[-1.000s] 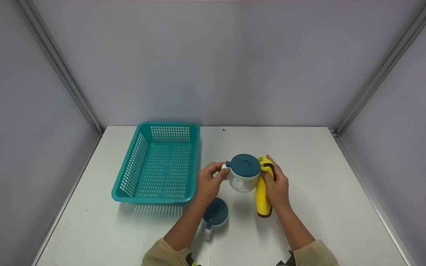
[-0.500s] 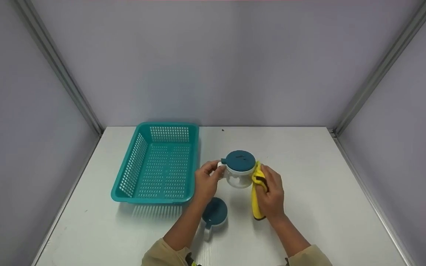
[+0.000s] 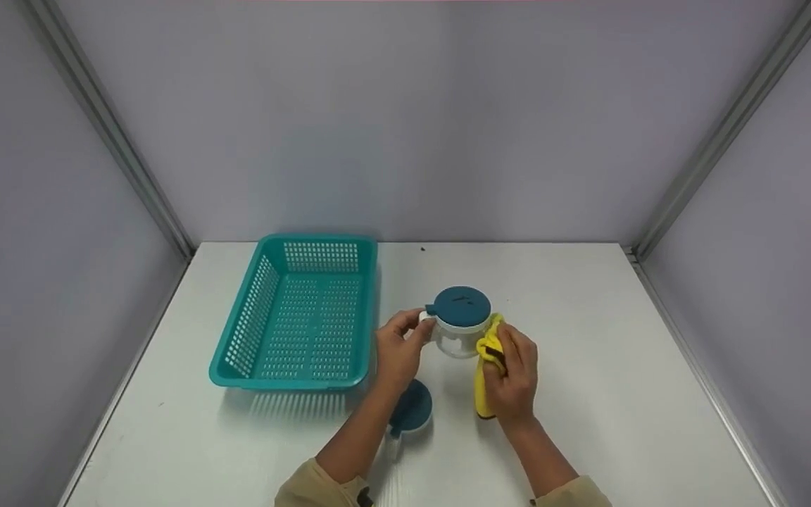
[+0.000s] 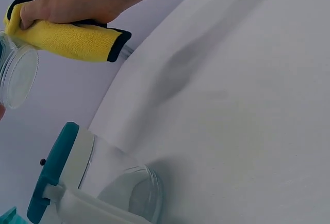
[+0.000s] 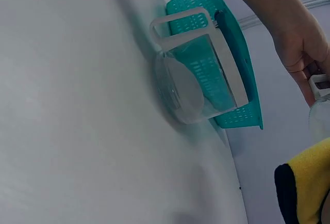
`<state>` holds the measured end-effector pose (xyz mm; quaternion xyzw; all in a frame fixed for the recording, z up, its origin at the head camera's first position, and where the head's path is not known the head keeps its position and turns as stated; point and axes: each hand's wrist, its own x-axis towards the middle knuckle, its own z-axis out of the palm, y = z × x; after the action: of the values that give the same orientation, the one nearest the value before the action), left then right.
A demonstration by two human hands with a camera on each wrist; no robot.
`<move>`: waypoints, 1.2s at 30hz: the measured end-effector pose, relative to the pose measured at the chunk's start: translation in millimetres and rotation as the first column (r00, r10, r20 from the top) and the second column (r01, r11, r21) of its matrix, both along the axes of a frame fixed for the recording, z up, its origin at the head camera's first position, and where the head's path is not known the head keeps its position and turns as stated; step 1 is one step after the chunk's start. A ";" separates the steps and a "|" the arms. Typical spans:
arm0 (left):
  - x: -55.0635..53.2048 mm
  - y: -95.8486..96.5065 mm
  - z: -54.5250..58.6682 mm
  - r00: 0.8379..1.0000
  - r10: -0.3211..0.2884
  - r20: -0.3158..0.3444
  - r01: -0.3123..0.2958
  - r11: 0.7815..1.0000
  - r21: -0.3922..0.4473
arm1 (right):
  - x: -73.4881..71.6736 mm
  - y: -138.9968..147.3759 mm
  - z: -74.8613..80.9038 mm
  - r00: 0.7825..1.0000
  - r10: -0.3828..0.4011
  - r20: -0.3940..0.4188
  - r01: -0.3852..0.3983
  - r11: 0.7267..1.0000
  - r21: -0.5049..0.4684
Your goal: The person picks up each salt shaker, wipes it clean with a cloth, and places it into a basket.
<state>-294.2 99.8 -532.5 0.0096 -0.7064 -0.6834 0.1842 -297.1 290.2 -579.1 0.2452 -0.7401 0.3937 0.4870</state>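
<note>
In the head view my left hand (image 3: 397, 351) pinches the white handle of a clear jar with a blue flip lid (image 3: 462, 307). The jar is held upright above the table. A yellow cloth with black edging (image 3: 483, 394) is bunched in my right hand (image 3: 513, 371), its upper part against the jar's right side. The left wrist view shows the cloth (image 4: 77, 41) hanging beside the jar's clear base (image 4: 21, 77). A second jar of the same kind (image 3: 412, 406) stands on the table below my left forearm, which partly covers it; its white handle (image 5: 178, 41) shows in the right wrist view.
A teal perforated basket (image 3: 363, 384) stands on the white table (image 3: 574, 296), left of my left hand. Grey panels (image 3: 405, 127) rise behind the table and along both sides. A tiny dark speck (image 3: 422, 248) lies near the back edge.
My right hand has moved left and a little down with the cloth, along the jar's side. The held jar has shifted slightly left and up, then a little back right. The second jar stays put.
</note>
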 end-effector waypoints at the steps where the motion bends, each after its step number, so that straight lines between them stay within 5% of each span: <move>1: -0.1 0.2 0.1 1.000 -0.007 0.003 0.007 1.000 0.003 | 0.2 -0.2 -0.3 1.000 -0.003 -0.015 0.003 1.000 -0.005; 9: -6.6 -6.3 0.1 0.991 -0.130 0.009 0.129 0.987 0.093 | 0.7 -0.7 4.1 0.973 -0.026 -0.230 0.041 0.997 0.062; 14: -7.2 -4.7 0.6 0.989 -0.142 0.036 0.138 0.985 0.107 | 0.7 0.3 4.4 0.969 -0.034 -0.244 0.047 0.998 0.047; 23: 2.9 8.7 1.6 0.997 -0.073 -0.012 0.073 0.997 -0.008 | 10.5 -4.8 12.3 0.997 0.039 0.059 -0.026 0.978 -0.206; 30: 6.7 10.3 2.5 0.999 -0.045 -0.022 0.044 0.998 -0.050 | 24.0 -13.0 48.5 0.936 0.128 0.328 0.003 0.928 -0.372; 36: 7.4 10.1 2.2 0.999 -0.038 -0.017 0.038 0.999 -0.022 | 9.6 -7.9 42.4 0.900 0.178 0.398 -0.009 0.920 -0.393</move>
<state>-286.8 109.9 -530.2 -0.0119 -0.7122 -0.6790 0.1776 -287.5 282.4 -536.7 0.0898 -0.7245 0.5972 0.3322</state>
